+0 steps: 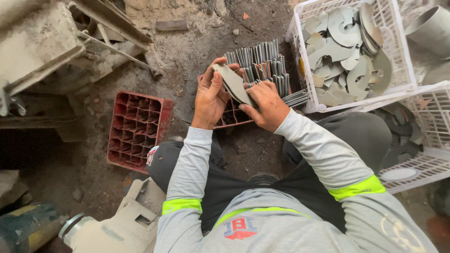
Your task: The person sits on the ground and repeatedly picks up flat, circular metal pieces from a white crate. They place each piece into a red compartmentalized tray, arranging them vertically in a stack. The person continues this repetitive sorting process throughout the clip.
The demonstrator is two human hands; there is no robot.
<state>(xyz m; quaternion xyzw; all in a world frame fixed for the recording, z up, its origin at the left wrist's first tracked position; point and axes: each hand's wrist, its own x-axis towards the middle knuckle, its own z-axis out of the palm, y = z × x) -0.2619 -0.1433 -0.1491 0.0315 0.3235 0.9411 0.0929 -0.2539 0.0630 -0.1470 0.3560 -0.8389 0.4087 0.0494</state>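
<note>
Dirt floor (197,51), packed and littered with rubble, serves as the working surface; I see no bench anywhere in my view. Items as I log them:

1. Red compartment crate (236,115), directly ahead of the hands. Its far cells are packed with grey metal strips (262,63) standing on edge, so they stay sorted and upright; the near cells, below the hands, look empty.

2. Second red crate (138,126), well apart to the left, all cells empty as far as I can see.

3. White plastic basket (403,79), upper right, just beside the filled crate, heaped loosely with flat grey cut-out plates (347,51). Judging by the matching shape and colour, this is likely the stock the held pieces come from.

4. Another white basket (433,126) at the right edge, holding darker flat pieces, partly hidden behind the knee.

5. Grey flat pieces (234,84), curved, held as a thin stack above the near cells of the crate ahead. I judge they are kept edge-aligned between both hands so they can be handled as one.

6. Left hand (211,96): fingers curled about the upper end of the stack, thumb lying along its face; closed on it, not clenched.

7. Right hand (267,105): pinching the lower end, fingers wrapped underneath, knuckles uppermost; likewise closed on the stack.

8. Heavy machinery (47,42), dusty, upper left; a pale housing (126,225) at lower left.
</note>
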